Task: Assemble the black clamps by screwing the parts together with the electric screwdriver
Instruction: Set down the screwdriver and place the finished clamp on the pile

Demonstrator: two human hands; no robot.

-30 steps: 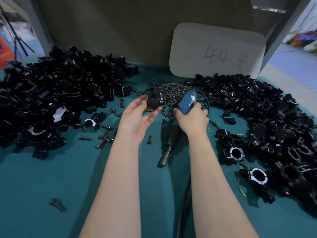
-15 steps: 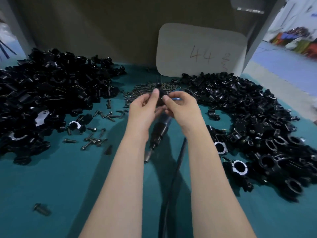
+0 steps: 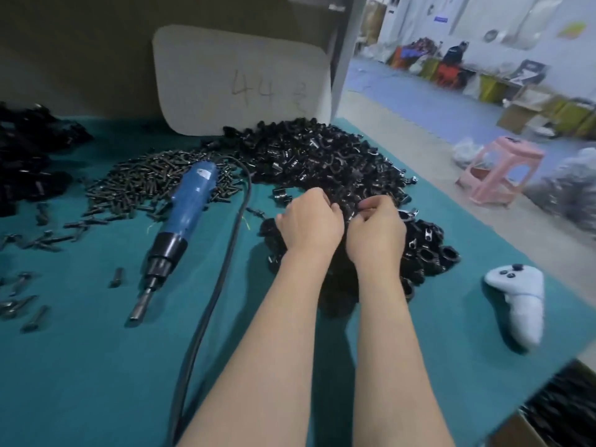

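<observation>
My left hand (image 3: 309, 222) and my right hand (image 3: 375, 229) sit side by side on the near edge of the right-hand pile of black clamp parts (image 3: 322, 156). Both have curled fingers that pinch a black clamp part (image 3: 350, 208) between them; most of that part is hidden by the fingers. The blue electric screwdriver (image 3: 190, 208) lies on the teal table (image 3: 80, 366) left of my hands, bit pointing toward me, with nobody holding it. Behind it is a heap of dark screws (image 3: 142, 180).
The screwdriver's black cable (image 3: 225, 269) runs down the table just left of my left forearm. More black parts (image 3: 29, 156) are piled far left, with loose screws (image 3: 29, 304) nearby. A white controller (image 3: 519, 301) lies at the right edge. A white board (image 3: 238, 82) leans at the back.
My view and both hands have swung right, from the screw heap to the right-hand pile. The right hand has let go of the screwdriver, which now lies on the table.
</observation>
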